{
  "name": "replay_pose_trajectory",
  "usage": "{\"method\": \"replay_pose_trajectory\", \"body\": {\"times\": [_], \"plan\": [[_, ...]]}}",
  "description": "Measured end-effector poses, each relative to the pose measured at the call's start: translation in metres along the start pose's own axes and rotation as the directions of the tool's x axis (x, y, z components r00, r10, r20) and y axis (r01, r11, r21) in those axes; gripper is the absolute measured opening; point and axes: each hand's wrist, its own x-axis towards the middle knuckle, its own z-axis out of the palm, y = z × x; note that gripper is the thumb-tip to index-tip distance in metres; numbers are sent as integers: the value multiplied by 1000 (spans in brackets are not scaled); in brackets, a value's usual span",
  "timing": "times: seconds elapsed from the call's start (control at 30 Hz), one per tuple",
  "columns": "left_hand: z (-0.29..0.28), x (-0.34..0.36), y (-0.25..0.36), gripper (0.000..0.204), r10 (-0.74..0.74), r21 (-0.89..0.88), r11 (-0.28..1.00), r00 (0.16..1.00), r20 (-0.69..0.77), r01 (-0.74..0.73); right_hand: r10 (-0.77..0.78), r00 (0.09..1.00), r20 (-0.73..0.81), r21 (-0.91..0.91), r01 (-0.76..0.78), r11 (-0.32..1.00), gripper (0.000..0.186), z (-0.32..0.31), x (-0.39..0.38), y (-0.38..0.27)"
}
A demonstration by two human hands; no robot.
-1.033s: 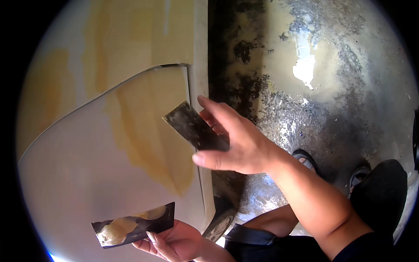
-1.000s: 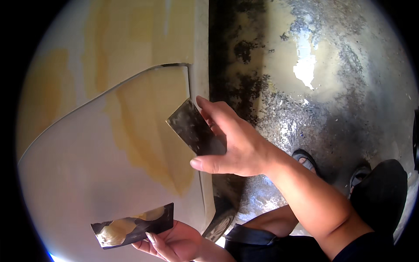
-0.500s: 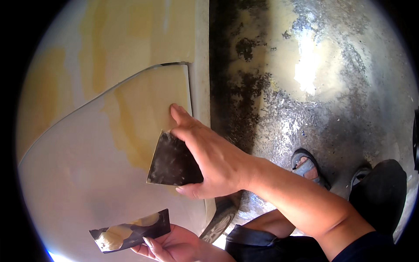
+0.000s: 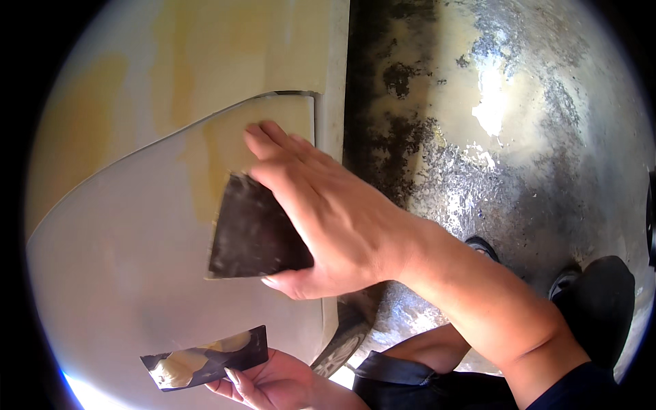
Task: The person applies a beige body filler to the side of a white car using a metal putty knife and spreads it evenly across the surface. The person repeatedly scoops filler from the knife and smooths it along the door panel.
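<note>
My right hand (image 4: 342, 229) grips a dark brown, flat four-sided putty spreader (image 4: 256, 232) by its right side, thumb at the lower edge and fingers at the top. The spreader lies over the pale car body panel (image 4: 116, 246), against it or very close; I cannot tell which. Yellowish filler patches (image 4: 205, 164) show on the panel beside it. Lower down, my left hand (image 4: 273, 383) pinches a dark rectangular plate (image 4: 236, 345) between thumb and fingers. A lump of cream putty (image 4: 179, 369) is smeared across that plate.
A curved panel gap (image 4: 171, 132) crosses the bodywork above my hands. Part of a wheel (image 4: 345, 345) shows below the panel edge. To the right lies a stained, shiny concrete floor (image 4: 526, 184), with my knee (image 4: 594, 314) and sandalled feet over it.
My right hand has carried the spreader left and a little upward across the panel. The left hand and its plate have hardly moved. The view has shifted slightly, moving the panel edge right.
</note>
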Motion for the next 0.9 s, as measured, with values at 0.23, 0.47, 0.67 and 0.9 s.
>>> {"method": "replay_pose_trajectory", "body": {"times": [0.23, 0.47, 0.67, 0.9], "plan": [[1, 2, 1, 42, -18, 18, 1000, 999, -49, 19, 19, 987, 157, -25, -15, 1000, 83, 18, -31, -6], [13, -2, 8, 43, -11, 49, 999, 995, -101, 16, 18, 997, 71, -91, -12, 996, 86, -7, -5, -4], [10, 4, 4, 42, -28, 1, 1000, 998, -58, 28, 185, 982, -44, -221, -190, 956, 81, -12, -40, 6], [0, 2, 7, 42, -32, -29, 999, 998, -52, 31, 54, 995, -88, -516, -92, 852, 50, -16, -9, 2]]}}
